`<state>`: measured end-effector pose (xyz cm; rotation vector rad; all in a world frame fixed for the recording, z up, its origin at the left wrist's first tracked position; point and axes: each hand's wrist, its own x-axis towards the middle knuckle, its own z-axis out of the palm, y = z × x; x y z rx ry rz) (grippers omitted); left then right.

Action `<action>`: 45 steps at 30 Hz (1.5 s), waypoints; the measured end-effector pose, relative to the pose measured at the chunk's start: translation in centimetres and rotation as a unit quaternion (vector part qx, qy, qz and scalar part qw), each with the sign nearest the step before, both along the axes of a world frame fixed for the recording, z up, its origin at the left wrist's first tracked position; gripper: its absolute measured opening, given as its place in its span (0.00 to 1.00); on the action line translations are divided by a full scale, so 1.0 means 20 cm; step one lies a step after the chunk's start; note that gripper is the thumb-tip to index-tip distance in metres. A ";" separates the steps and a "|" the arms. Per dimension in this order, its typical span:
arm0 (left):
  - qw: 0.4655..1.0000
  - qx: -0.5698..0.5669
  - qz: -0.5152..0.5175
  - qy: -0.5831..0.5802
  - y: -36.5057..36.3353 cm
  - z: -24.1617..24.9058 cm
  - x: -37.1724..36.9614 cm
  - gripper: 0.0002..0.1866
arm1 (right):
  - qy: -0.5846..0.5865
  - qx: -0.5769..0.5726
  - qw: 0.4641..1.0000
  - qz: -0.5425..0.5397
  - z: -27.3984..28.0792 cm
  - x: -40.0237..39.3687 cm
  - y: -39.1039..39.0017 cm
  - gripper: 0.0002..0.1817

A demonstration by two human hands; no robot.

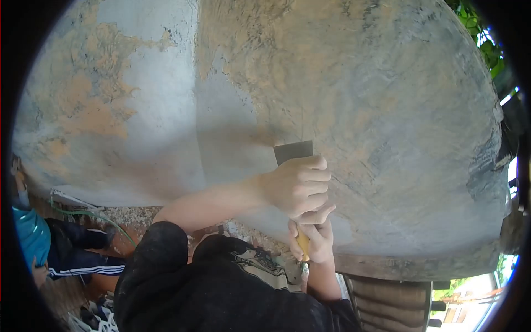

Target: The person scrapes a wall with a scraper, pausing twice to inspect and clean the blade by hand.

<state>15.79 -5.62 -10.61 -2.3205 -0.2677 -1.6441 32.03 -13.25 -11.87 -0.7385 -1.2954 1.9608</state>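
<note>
A flat scraper with a dark metal blade (294,151) and a yellow handle (302,243) lies against the large grey and tan wall surface (387,110). My left hand (300,187) is closed round the scraper just below its blade, knuckles towards the camera. Lower down, my right hand (314,242) wraps round the yellow handle, its upper fingers close beneath my left hand. The blade's top edge meets the surface, which has rough tan patches and smoother grey ones.
At the lower left is another person in a teal shirt (32,235) and dark striped trousers. A green hose (94,214) runs along the surface's base. Brown slatted wood (390,301) stands at the lower right, with green leaves (492,52) at the upper right.
</note>
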 end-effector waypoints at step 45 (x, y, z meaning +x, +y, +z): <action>0.987 0.034 -0.101 0.119 0.18 0.09 -0.27 0.18 | -0.239 0.329 0.913 -0.039 -0.34 -0.11 0.11 0.10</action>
